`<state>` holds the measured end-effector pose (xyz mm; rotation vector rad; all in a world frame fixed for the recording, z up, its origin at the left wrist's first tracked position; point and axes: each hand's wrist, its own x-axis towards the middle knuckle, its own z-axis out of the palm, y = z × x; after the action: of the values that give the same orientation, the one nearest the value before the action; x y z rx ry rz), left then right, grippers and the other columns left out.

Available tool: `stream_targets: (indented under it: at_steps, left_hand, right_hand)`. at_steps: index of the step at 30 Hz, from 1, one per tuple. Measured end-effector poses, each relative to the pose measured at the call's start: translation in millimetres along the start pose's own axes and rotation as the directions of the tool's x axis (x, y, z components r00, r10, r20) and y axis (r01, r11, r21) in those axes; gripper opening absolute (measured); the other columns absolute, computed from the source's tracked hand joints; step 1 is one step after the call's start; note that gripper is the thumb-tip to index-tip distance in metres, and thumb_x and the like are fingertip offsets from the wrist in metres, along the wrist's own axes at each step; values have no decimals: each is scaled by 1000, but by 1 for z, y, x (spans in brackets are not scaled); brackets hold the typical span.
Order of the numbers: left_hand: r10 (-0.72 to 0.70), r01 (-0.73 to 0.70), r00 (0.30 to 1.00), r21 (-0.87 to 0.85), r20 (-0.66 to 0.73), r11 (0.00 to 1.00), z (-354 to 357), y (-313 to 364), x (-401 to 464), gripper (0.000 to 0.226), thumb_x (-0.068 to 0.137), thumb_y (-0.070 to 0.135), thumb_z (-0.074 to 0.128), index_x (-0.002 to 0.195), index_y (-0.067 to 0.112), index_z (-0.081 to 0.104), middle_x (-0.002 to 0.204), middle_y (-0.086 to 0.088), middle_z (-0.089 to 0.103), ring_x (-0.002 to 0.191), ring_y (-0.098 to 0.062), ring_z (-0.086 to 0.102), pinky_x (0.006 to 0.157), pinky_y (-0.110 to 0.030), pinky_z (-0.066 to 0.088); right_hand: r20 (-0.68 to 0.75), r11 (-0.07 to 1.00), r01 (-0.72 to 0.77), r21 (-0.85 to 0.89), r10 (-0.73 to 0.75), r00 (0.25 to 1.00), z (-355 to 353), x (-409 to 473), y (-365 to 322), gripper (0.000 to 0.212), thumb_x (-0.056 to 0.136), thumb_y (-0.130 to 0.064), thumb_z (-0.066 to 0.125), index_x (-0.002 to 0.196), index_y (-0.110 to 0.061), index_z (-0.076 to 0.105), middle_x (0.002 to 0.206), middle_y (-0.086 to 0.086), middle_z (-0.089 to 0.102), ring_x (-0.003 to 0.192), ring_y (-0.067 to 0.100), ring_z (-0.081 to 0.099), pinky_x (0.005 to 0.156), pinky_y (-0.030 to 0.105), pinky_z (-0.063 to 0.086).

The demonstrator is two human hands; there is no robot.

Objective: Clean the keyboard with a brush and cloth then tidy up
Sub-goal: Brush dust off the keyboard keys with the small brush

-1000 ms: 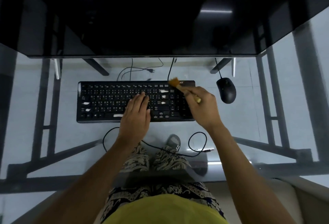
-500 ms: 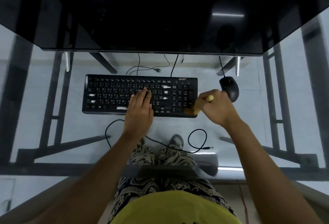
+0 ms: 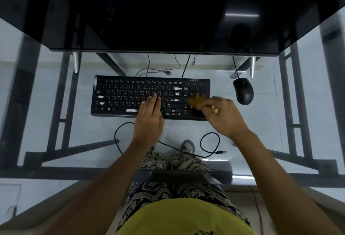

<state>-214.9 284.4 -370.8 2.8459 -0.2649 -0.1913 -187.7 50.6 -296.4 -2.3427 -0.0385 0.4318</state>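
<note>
Right hand point(image 3: 223, 116): grip closed on the wooden handle of a small brush point(image 3: 200, 102); bristles blurred, over the number pad. Left hand point(image 3: 149, 118): flat, fingers extended, holding nothing, pressing the middle keys. Keyboard point(image 3: 130, 92): black, wired, flat on the glass worktop point(image 3: 56, 104), several keys marked white. Brush judged light, handle stiff, bristles soft; best held mid-handle. Keyboard judged light and prone to sliding on glass, hence the bracing palm. Mouse point(image 3: 243, 91): black, just right of keyboard. Cloth: not seen.
</note>
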Motion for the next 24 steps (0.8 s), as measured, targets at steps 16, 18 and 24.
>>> stream_targets:
  at_steps: [16, 18, 24]
  left_hand:
    - [88, -103, 987, 106, 131, 989, -16, -12, 3, 58, 92, 23, 24, 143, -2, 34, 150, -20, 36, 139, -34, 33, 118, -47, 20]
    - [111, -133, 979, 118, 172, 984, -16, -16, 3, 58, 95, 22, 29, 148, 1, 24, 156, -17, 24, 144, -31, 21, 121, -45, 12]
    - [178, -207, 961, 124, 211, 971, -20, -24, 3, 59, 98, 22, 33, 151, 3, 14, 159, -15, 14, 147, -29, 12, 121, -42, 4]
  right_hand:
    - [-151, 999, -19, 26, 22, 988, 40, -32, -27, 29, 84, -30, 49, 92, -22, 76, 96, 2, 71, 79, 21, 66, 73, 37, 56]
    - [3, 999, 24, 35, -24, 1000, 48, -39, -35, 29, 84, -31, 50, 96, -27, 76, 100, -4, 72, 84, 16, 67, 77, 37, 56]
    - [-139, 1000, -25, 9, 26, 990, 65, -45, -47, 36, 83, -37, 46, 98, -23, 76, 100, -1, 70, 83, 20, 66, 74, 36, 55]
